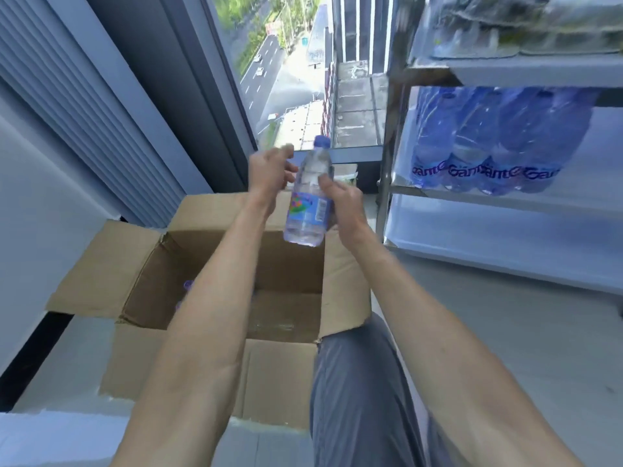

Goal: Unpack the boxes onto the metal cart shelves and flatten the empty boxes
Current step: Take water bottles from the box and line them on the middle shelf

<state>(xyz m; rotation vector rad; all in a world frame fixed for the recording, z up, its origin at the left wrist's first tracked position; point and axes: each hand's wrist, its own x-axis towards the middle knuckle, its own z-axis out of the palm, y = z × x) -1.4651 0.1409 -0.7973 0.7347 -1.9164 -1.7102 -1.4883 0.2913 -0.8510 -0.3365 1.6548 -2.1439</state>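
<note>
A clear water bottle (308, 200) with a blue cap and a coloured label hangs in mid-air above the far edge of an open cardboard box (215, 291), tilted slightly with its cap uppermost. The right hand (342, 203) grips it from the right side, thumb across the front and fingers wrapped behind the label. The left hand (271, 171) sits just beside the bottle's shoulder with its fingers loosely curled and parted; whether they touch the plastic cannot be told because of blur.

Both forearms reach over the box, whose four flaps are folded outward. Inside, near the left wall, blue caps of more bottles (187, 291) show dimly; the rest of the floor of the box looks bare. A grey trouser leg (360, 392) presses against the box's near right corner.

To the right stands the metal cart (386, 183), its upright post close to the right hand. Its middle shelf carries a shrink-wrapped pack of blue bottles (488, 143) at the left end, with open shelf to the right of it. The shelf below (505, 237) is bare. The top shelf holds wrapped packs (505, 25) that are too blurred to name.

Beyond the hands a window (296, 72) looks down on a street. A grey slatted wall panel (77, 106) borders the box on the left.
</note>
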